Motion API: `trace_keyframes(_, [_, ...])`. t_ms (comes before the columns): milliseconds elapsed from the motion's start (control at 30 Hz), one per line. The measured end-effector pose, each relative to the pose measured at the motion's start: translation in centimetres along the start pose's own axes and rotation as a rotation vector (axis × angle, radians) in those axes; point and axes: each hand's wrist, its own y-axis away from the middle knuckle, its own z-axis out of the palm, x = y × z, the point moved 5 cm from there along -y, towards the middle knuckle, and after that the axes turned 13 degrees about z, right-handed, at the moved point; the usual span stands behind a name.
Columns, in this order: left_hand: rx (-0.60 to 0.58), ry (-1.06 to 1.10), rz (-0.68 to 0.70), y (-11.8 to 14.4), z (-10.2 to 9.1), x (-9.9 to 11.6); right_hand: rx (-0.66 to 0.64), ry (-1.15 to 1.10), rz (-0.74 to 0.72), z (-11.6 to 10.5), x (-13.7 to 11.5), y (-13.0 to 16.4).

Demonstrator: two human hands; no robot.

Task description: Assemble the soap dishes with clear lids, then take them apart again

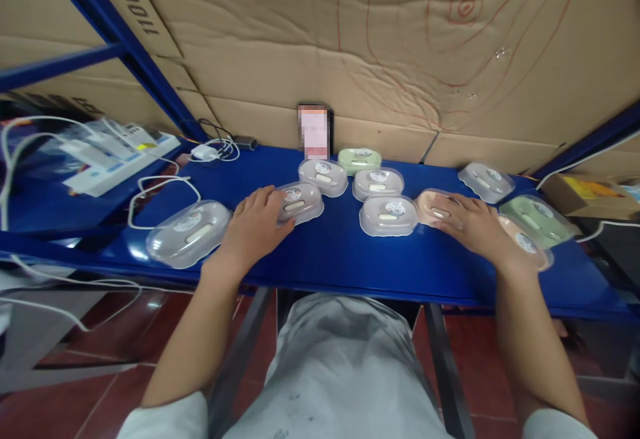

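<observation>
My left hand (pixel 257 229) is closed round the left end of an oval plastic box with a clear lid (pixel 304 204), thumb at the front and fingers behind. My right hand (pixel 473 229) grips a peach oval box (pixel 431 207), its fingers partly covering the lid. Left of my left hand lies a greyish clear-lidded box (pixel 187 236). Between my hands stand several similar boxes, among them a pale one (pixel 389 218) and a green one (pixel 359 159). Beside my right wrist lie another peach box (pixel 530 249), partly hidden, and a green box (pixel 537 219). The lids bear round white stickers.
A phone (pixel 315 131) leans against the cardboard wall (pixel 260 86) behind the blue table (pixel 320 262). White cables and a power strip (pixel 123 162) lie at left. A clear-lidded box (pixel 487 182) and an open carton (pixel 590 198) are at right.
</observation>
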Motion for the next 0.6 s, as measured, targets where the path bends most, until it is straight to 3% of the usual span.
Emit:
trace_keyframes(100, [-0.048, -0.003, 0.103, -3.2, -0.9, 1.1, -0.026, -0.023, -0.032, -0.8, -2.7, -3.4])
trace_keyframes(200, [-0.055, 0.076, 0.280, -8.1, -1.3, 3.0, -0.069, -0.095, -0.180, -1.2, -7.0, -6.8])
trace_keyframes(333, [-0.178, 0.085, 0.317, -13.0, -0.3, 3.9, -0.278, -0.171, -0.339, -1.0, -11.7, -10.1])
trace_keyframes(433, [-0.201, 0.090, 0.331, -13.5, 0.6, 3.6, -0.332, -0.081, -0.194, -1.3, -12.0, -11.6])
trace_keyframes(600, [-0.112, 0.167, 0.382, -12.6, 0.8, 2.9, -0.402, 0.126, 0.033, -1.7, -10.4, -12.7])
